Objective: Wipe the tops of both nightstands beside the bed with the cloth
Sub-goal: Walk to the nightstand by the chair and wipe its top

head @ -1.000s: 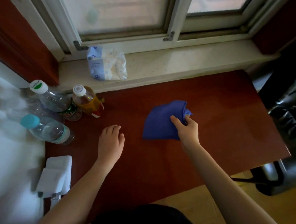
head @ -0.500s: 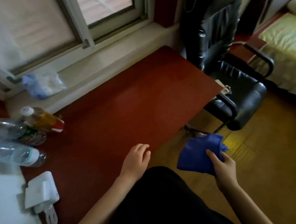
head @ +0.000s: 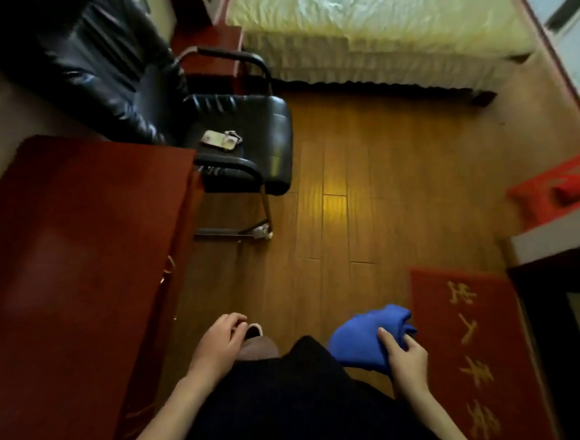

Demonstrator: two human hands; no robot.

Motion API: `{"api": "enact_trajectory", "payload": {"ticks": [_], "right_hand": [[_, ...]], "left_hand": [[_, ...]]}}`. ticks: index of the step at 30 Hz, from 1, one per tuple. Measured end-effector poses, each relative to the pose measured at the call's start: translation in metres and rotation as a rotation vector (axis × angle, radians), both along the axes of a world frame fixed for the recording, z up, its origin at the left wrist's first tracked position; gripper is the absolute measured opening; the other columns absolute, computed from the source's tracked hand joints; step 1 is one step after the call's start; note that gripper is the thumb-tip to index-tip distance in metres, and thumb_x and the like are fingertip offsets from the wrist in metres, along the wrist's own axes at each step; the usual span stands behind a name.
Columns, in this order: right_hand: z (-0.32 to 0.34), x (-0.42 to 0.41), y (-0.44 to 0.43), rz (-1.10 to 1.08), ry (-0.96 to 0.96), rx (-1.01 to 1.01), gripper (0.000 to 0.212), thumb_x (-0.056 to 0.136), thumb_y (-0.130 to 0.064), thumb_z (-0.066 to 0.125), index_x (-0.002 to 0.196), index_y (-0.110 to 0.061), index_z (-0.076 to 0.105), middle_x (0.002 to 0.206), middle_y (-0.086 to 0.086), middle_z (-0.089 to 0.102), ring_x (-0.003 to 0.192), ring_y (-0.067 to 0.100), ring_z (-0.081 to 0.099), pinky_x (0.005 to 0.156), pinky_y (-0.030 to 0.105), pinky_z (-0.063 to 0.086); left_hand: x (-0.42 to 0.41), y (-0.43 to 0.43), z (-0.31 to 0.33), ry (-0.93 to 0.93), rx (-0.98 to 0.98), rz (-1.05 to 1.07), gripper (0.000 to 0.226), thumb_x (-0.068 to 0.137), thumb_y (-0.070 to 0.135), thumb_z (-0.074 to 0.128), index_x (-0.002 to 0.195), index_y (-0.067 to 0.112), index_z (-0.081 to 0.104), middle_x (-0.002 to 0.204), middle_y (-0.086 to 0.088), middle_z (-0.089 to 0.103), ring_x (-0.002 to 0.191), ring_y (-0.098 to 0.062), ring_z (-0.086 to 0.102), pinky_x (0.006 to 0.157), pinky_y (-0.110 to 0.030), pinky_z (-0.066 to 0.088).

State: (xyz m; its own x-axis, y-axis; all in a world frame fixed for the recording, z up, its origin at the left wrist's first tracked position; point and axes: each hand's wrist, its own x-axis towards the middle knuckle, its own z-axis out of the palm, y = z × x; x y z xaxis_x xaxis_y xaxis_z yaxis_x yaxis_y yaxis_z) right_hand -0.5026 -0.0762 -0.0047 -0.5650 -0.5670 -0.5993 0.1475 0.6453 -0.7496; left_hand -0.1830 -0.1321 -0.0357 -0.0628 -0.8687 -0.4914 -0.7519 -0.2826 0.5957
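My right hand (head: 405,355) grips a bunched blue cloth (head: 362,340) low in the view, above the wooden floor beside my dark clothing. My left hand (head: 218,345) hangs empty with loosely curled fingers, just off the edge of the red-brown desk (head: 72,269). A red-brown nightstand (head: 213,48) stands at the top, partly hidden behind the black chair, next to the bed (head: 370,18) with its pale yellow cover. Only this one nightstand shows.
A black leather armchair (head: 242,147) with a small object on its seat stands between the desk and the nightstand. A red doormat (head: 476,354) with gold characters lies at the lower right. A red crate (head: 561,190) sits at the right. Wooden floor (head: 382,186) stretches towards the bed.
The view has swung right, away from the desk and window towards the bed. My right hand has carried the cloth off the desk; my left hand has left the desktop.
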Motion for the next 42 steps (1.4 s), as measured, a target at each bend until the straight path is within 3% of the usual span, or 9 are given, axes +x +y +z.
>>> {"api": "enact_trajectory", "payload": {"ticks": [3, 9, 17, 23, 27, 31, 37, 42], "right_hand": [[0.0, -0.016, -0.026, -0.093, -0.028, -0.035, 0.009, 0.087, -0.011, 0.068, 0.093, -0.005, 0.067, 0.08, 0.006, 0.07, 0.072, 0.019, 0.065, 0.058, 0.031, 0.048], [-0.001, -0.037, -0.141, -0.07, -0.049, -0.12, 0.017, 0.088, -0.013, 0.067, 0.104, -0.006, 0.066, 0.092, 0.009, 0.071, 0.083, 0.022, 0.068, 0.063, 0.031, 0.052], [0.008, -0.081, -0.328, -0.08, 0.003, -0.112, 0.011, 0.087, -0.013, 0.068, 0.096, -0.007, 0.066, 0.087, 0.007, 0.07, 0.083, 0.024, 0.067, 0.07, 0.036, 0.053], [0.021, -0.144, -0.424, -0.11, 0.08, -0.108, 0.017, 0.088, -0.016, 0.068, 0.101, -0.005, 0.066, 0.09, 0.007, 0.071, 0.083, 0.02, 0.067, 0.064, 0.031, 0.051], [0.016, -0.195, -0.479, -0.142, 0.155, -0.084, 0.015, 0.088, -0.014, 0.067, 0.099, -0.003, 0.066, 0.088, 0.009, 0.069, 0.078, 0.018, 0.064, 0.06, 0.027, 0.047], [-0.003, -0.253, -0.552, -0.13, 0.169, -0.055, 0.014, 0.087, -0.015, 0.068, 0.096, -0.004, 0.066, 0.084, 0.006, 0.069, 0.075, 0.013, 0.063, 0.058, 0.027, 0.046], [-0.005, -0.327, -0.717, 0.016, 0.123, -0.071, 0.009, 0.086, -0.018, 0.069, 0.093, -0.014, 0.065, 0.085, 0.0, 0.069, 0.084, 0.021, 0.066, 0.067, 0.033, 0.05], [0.014, -0.335, -0.865, 0.235, 0.092, -0.14, 0.004, 0.087, -0.016, 0.068, 0.089, -0.017, 0.065, 0.087, 0.002, 0.07, 0.082, 0.015, 0.066, 0.061, 0.029, 0.051]], "left_hand": [[-0.019, -0.043, 0.005, 0.006, -0.02, -0.052, 0.027, 0.098, 0.035, 0.045, 0.118, 0.024, 0.059, 0.107, 0.011, 0.058, 0.097, -0.004, 0.055, 0.077, -0.022, 0.044], [-0.044, -0.143, -0.002, 0.006, -0.026, -0.046, 0.021, 0.098, 0.035, 0.046, 0.111, 0.028, 0.06, 0.1, 0.012, 0.06, 0.092, 0.0, 0.057, 0.071, -0.019, 0.046], [-0.083, -0.336, -0.002, 0.034, -0.01, -0.099, 0.027, 0.098, 0.037, 0.044, 0.117, 0.026, 0.059, 0.108, 0.011, 0.059, 0.097, -0.005, 0.055, 0.074, -0.022, 0.042], [-0.148, -0.478, 0.025, 0.077, -0.083, -0.192, 0.027, 0.098, 0.034, 0.045, 0.115, 0.021, 0.061, 0.102, 0.006, 0.061, 0.091, -0.008, 0.06, 0.079, -0.03, 0.052], [-0.196, -0.555, 0.031, 0.095, -0.124, -0.201, 0.028, 0.098, 0.034, 0.045, 0.117, 0.021, 0.061, 0.103, 0.007, 0.062, 0.091, -0.003, 0.057, 0.072, -0.018, 0.045], [-0.243, -0.629, 0.022, 0.096, -0.123, -0.158, 0.028, 0.098, 0.033, 0.047, 0.118, 0.02, 0.061, 0.107, 0.006, 0.063, 0.093, -0.002, 0.056, 0.072, -0.012, 0.041], [-0.298, -0.731, 0.024, 0.078, -0.102, 0.074, 0.029, 0.099, 0.029, 0.046, 0.119, 0.016, 0.062, 0.113, 0.001, 0.064, 0.102, -0.011, 0.058, 0.083, -0.026, 0.046], [-0.31, -0.791, 0.026, 0.024, -0.1, 0.265, 0.028, 0.098, 0.029, 0.047, 0.117, 0.017, 0.064, 0.114, 0.0, 0.065, 0.104, -0.012, 0.058, 0.084, -0.026, 0.045]]}}
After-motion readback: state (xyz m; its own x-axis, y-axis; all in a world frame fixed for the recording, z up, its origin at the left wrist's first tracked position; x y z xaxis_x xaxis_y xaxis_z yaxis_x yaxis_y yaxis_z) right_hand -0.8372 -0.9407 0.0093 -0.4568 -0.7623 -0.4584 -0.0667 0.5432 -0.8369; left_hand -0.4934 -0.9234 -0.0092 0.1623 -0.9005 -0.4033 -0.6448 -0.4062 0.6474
